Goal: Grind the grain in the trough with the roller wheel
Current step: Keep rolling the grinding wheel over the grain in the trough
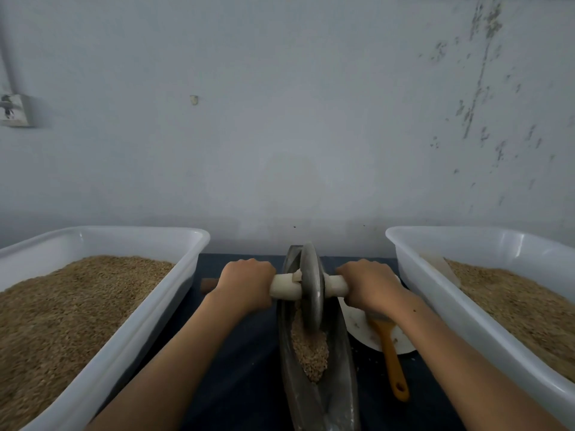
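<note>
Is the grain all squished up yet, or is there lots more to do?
Not yet. Done: grain is already in the trough. In hand: the left hand and right hand grip the handle on either side of the roller wheel, which sits in the trough. Left: the near pile still looks coarse, so more rolling is likely needed.

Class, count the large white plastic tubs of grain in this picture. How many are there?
2. One white plastic tub of brown grain stands left of the metal trough, the other right of it. Neither is hidden.
</note>
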The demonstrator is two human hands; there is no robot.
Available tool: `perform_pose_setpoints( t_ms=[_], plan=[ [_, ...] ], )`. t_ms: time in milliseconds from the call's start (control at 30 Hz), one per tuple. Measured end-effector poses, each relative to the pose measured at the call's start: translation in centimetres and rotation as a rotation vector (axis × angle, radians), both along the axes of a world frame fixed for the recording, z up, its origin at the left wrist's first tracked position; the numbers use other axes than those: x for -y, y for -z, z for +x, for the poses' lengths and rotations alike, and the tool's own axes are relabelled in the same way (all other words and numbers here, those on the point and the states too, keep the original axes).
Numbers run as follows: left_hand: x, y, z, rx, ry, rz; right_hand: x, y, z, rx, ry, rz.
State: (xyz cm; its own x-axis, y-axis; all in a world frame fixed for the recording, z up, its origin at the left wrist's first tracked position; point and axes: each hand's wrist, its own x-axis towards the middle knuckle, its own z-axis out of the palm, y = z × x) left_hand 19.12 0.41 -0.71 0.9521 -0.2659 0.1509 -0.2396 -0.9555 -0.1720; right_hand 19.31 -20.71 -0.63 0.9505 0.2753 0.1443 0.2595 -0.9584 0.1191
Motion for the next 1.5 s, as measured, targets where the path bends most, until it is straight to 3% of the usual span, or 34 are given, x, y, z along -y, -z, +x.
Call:
perform_pose_setpoints(
  t_ms=[167, 233, 367, 533, 600, 667, 833, 900, 1267, 1367, 1500],
  plan=[
    [-0.6, -0.8, -0.1, -0.395, -0.023, -0.104, 0.0, -1.1, -0.4, -0.293, 0.023, -0.049],
    [-0.6, -0.8, -0.1, -0.430, -0.029, -0.118, 0.0, -1.2, -0.4, -0.324, 0.031, -0.033],
    [-0.1, -0.4, -0.1, -0.186, -0.050, -0.037, 0.0, -0.8, -0.1, -0.207, 0.019, -0.044],
    [0.3, 0.4, 0.2, 0.105, -0.035, -0.062, -0.3, 0.6, 0.3, 0.117, 0.018, 0.036],
    [0.3, 0.5, 0.2, 0.142, -0.022, -0.048, -0.1, 0.7, 0.3, 0.112, 0.008, 0.068],
    [0.2, 0.3, 0.2, 0.080, -0.011, -0.006, 0.1, 0.3, 0.2, 0.009, 0.006, 0.038],
    [-0.7, -0.5, 0.1, -0.319, -0.023, -0.069, 0.0, -1.1, -0.4, -0.291, 0.028, -0.040],
    [-0.7, -0.4, 0.1, -0.365, -0.028, -0.082, 0.0, -1.2, -0.6, -0.339, 0.046, -0.015],
    [0.2, 0.8, 0.4, 0.192, -0.008, -0.066, -0.4, 0.6, 0.0, 0.115, 0.040, 0.065],
    [-0.1, 0.4, 0.4, 0.088, 0.003, -0.021, -0.2, 0.0, -0.1, -0.009, 0.030, 0.010],
    [-0.6, -0.4, 0.0, -0.267, -0.024, -0.041, -0.3, -1.4, -0.8, -0.269, 0.035, -0.059]
  ],
)
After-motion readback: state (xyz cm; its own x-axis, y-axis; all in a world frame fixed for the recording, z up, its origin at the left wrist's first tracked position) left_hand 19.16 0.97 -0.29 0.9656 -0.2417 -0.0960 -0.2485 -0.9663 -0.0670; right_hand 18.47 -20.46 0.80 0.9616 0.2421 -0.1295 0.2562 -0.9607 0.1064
